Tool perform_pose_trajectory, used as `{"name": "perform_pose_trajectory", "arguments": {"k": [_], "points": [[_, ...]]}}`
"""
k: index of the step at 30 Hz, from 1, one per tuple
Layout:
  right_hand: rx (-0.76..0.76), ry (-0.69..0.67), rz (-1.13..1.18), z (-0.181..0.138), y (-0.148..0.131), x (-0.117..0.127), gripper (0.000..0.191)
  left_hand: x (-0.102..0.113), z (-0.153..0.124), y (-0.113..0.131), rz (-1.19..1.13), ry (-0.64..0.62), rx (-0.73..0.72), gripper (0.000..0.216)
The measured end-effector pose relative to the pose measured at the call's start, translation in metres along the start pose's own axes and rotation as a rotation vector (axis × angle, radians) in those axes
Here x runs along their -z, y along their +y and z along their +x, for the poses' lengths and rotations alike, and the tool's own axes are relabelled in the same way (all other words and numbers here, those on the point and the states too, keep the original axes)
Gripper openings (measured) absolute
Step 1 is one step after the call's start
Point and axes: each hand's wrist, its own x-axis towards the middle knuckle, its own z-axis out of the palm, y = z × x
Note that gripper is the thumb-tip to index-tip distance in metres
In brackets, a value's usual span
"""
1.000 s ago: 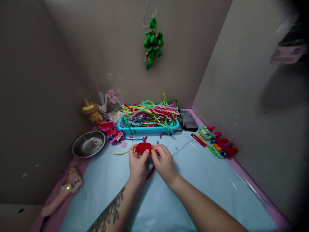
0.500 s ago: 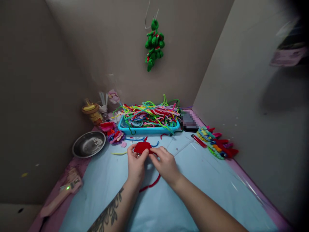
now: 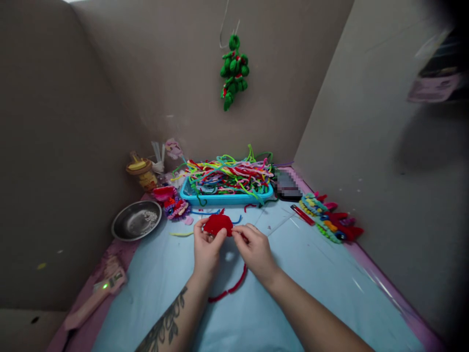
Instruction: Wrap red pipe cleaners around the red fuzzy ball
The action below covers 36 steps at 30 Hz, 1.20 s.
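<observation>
Red coiled piece held just above desk centre, at far side of both hands; oval, long axis left-right. Its left edge clamped by left hand fingers. Red strand pinched by right hand fingers just beside piece's right edge; strand laid on desk, curved toward near-left, free end pointed left. Blue tray of coloured strands set beyond. Steel bowl at far left. Green figure hung on far wall.
</observation>
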Motion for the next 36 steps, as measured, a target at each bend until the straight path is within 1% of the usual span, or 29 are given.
{"name": "perform_pose_trajectory", "arguments": {"k": [7,12,14,17,22,28,33,36], "points": [[0.056,-0.028,-0.039,0.0002,-0.0001,0.0000,0.017,-0.0001,0.0018,0.0018,-0.095,-0.033,0.090,0.056],[0.033,0.000,-0.008,-0.0002,0.0038,-0.0008,0.016,0.0010,0.0017,0.0047,-0.188,-0.123,0.172,0.052],[0.022,0.020,0.005,-0.0002,0.0048,-0.0005,0.016,0.0012,0.0014,0.0036,-0.203,-0.161,0.171,0.059],[0.033,0.019,-0.013,-0.0002,0.0047,0.0004,0.018,0.0000,0.0001,0.0015,-0.176,-0.187,0.144,0.075],[0.082,0.004,-0.056,-0.0004,0.0033,0.0008,0.012,-0.0027,-0.0019,-0.0003,-0.161,-0.155,0.153,0.089],[0.136,-0.002,-0.171,-0.0010,0.0042,-0.0016,0.017,-0.0018,-0.0017,-0.0038,-0.213,-0.095,0.213,0.082],[0.184,-0.047,-0.312,-0.0031,0.0054,-0.0029,0.020,-0.0045,-0.0041,-0.0024,-0.118,-0.052,0.189,0.084],[0.214,-0.078,-0.382,-0.0050,0.0049,-0.0038,0.022,-0.0055,-0.0040,-0.0012,-0.077,-0.026,0.187,0.081]]}}
